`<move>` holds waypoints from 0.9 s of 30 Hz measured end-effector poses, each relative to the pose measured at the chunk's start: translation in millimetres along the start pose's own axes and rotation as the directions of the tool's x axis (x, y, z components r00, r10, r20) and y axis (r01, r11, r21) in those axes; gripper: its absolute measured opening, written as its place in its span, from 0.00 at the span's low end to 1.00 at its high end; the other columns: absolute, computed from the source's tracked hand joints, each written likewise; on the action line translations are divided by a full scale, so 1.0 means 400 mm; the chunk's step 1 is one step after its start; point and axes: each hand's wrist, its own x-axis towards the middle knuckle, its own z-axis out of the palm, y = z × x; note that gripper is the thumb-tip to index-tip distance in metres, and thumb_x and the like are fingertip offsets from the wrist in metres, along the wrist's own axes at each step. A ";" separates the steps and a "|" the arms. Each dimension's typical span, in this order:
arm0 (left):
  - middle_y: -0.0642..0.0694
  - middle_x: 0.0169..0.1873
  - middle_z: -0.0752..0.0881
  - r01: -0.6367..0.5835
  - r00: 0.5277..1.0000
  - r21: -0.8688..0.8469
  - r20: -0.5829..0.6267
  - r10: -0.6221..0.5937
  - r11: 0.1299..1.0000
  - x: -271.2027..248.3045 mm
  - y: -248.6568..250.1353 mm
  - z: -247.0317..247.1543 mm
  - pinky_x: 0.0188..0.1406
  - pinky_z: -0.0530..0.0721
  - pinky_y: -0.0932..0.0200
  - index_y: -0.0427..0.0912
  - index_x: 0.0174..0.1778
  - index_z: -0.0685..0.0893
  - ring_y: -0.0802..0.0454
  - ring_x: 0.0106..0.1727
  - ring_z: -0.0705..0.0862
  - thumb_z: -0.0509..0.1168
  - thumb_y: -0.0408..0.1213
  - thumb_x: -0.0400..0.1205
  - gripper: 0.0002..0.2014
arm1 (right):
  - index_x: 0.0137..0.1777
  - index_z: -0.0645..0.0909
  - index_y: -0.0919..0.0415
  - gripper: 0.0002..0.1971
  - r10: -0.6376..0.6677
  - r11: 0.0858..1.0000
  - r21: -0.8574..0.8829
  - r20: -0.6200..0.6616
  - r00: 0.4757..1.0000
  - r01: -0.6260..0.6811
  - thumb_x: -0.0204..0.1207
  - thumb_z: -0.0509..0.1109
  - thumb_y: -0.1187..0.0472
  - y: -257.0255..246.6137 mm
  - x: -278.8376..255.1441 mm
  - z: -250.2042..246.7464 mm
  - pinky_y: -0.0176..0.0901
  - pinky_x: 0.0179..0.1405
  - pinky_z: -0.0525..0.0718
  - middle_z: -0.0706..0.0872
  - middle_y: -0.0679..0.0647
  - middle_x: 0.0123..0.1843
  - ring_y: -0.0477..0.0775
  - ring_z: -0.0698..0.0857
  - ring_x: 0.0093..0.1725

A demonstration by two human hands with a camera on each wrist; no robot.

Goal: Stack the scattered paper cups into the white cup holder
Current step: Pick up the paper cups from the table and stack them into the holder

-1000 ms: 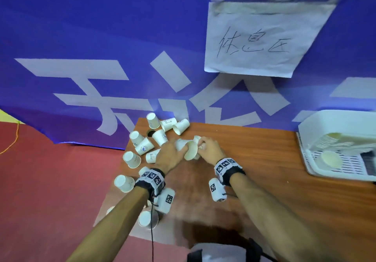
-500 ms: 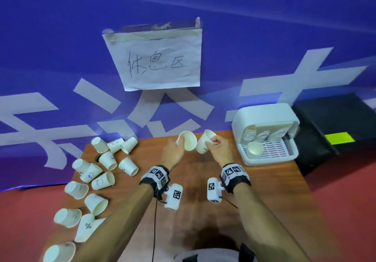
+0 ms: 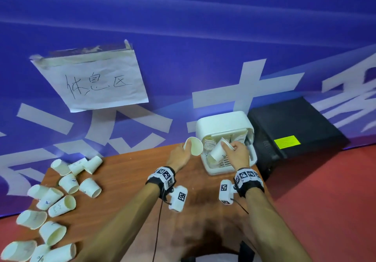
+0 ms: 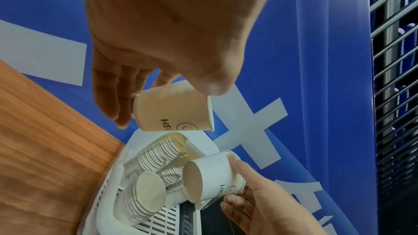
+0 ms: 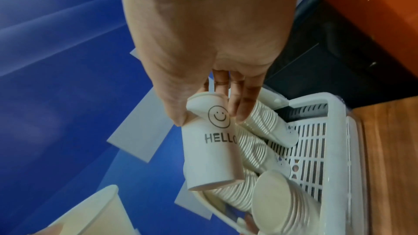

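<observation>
The right hand (image 5: 203, 42) has its thumb and fingers (image 5: 244, 106) pinched round the rim end of a white paper cup printed with a smiley face and "HELLO" (image 5: 210, 151), base pointed down at the nested rows of cups lying in the white slatted plastic cup holder (image 3: 223, 123). The left hand (image 3: 179, 156) grips a second plain white paper cup (image 3: 193, 145) on its side just left of the holder, mouth toward the camera. The right cup hangs tilted over the stack ends and, as far as I can judge, is not yet seated in any row. If it goes in at this slant its base could catch on a rim and crumple, or knock a row askew. Well apart, the scattered white paper cups (image 3: 69, 182) lie tipped at the left end of the brown wooden worktop (image 3: 126, 180).
</observation>
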 end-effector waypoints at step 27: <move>0.30 0.50 0.90 0.057 0.956 0.445 0.235 -0.178 0.894 0.172 0.093 0.290 0.45 0.82 0.52 0.24 0.52 0.86 0.36 0.49 0.88 0.51 0.37 0.89 0.22 | 0.44 0.91 0.58 0.11 -0.166 0.982 -0.061 0.173 0.971 0.179 0.80 0.75 0.52 0.097 0.165 -0.107 0.32 0.44 0.82 0.88 0.51 0.44 0.43 0.86 0.41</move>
